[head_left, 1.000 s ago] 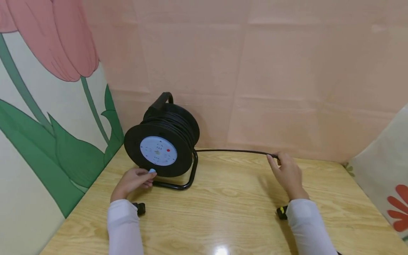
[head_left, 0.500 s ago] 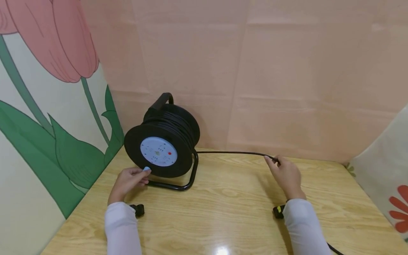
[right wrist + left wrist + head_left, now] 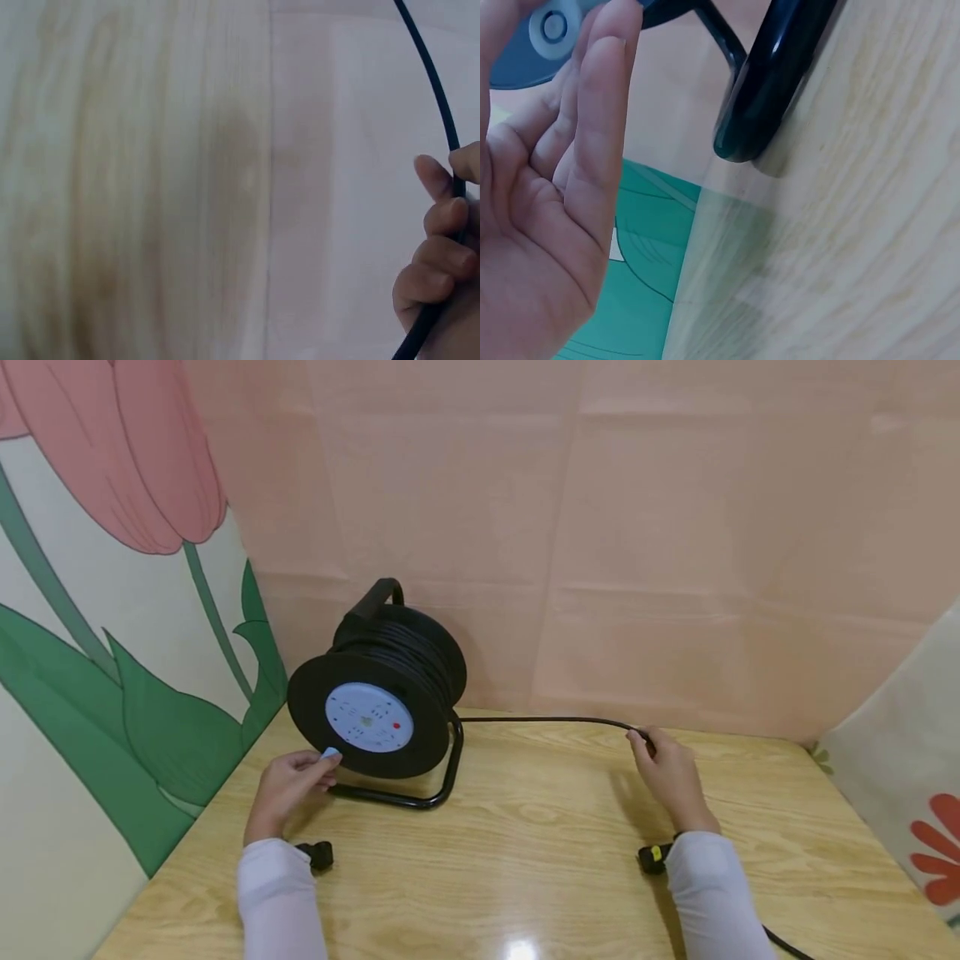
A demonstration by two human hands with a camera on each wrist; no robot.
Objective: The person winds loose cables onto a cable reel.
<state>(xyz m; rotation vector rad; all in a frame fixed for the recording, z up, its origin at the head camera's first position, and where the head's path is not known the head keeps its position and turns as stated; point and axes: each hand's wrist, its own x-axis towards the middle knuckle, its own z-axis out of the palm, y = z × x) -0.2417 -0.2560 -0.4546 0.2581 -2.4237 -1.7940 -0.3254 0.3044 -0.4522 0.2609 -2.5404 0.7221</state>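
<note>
A black cable reel (image 3: 416, 647) with a pale blue socket disc (image 3: 369, 717) stands on a tubular frame (image 3: 431, 802) at the table's left back. My left hand (image 3: 288, 785) pinches the small light-blue knob (image 3: 330, 752) at the lower left of the reel's front flange. The left wrist view shows the knob (image 3: 553, 26) partly behind the fingers (image 3: 604, 97). From the reel a black cable (image 3: 536, 719) runs nearly straight to my right hand (image 3: 671, 777), whose curled fingers and thumb hold it. In the right wrist view the cable (image 3: 431, 71) passes through those fingers (image 3: 442, 255).
The wood-grain table (image 3: 525, 843) is backed by a pink covering (image 3: 637, 527). A tulip-painted wall (image 3: 135, 652) closes the left side, near the reel. More cable (image 3: 783, 943) trails by the right sleeve. Black wrist devices (image 3: 652, 858) sit at both cuffs.
The knob and my left hand have moved left along the reel's lower edge. The socket disc has turned slightly clockwise, its red dot now lower. The right hand stays almost in place on the cable.
</note>
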